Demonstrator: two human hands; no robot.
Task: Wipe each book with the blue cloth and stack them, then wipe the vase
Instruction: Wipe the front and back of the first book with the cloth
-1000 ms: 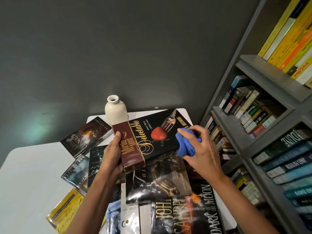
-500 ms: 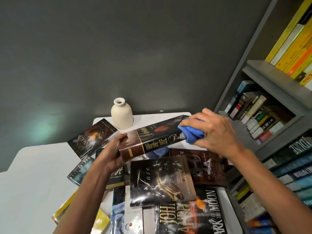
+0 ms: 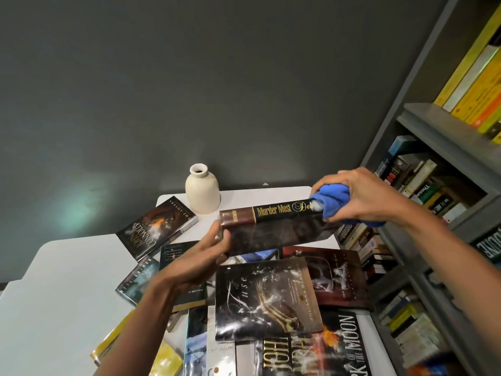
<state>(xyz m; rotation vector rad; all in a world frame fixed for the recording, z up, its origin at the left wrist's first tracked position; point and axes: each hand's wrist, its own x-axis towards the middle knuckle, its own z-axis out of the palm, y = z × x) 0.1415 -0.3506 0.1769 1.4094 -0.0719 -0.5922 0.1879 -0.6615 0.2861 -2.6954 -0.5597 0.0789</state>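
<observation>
My left hand [image 3: 202,256] holds the left end of a dark hardback, "Murder Most Delectable" [image 3: 273,226], raised above the table with its spine facing up. My right hand [image 3: 360,198] grips the bunched blue cloth [image 3: 332,203] and presses it onto the right end of the spine. A cream ceramic vase [image 3: 202,189] stands upright at the back of the white table [image 3: 67,280]. Several other books lie spread flat below, among them "Fuse" [image 3: 267,297] and a John Connolly title [image 3: 157,226].
A grey bookshelf [image 3: 444,126] packed with books runs along the right side, close to my right arm. A dark grey wall stands behind the table. A yellow book [image 3: 162,359] lies at the near left, and a "Dark of the Moon" cover [image 3: 344,346] lies nearest me.
The held book has turned from cover-up to spine-up and lifted slightly. My right hand with the cloth moved from the cover onto the right end of the spine.
</observation>
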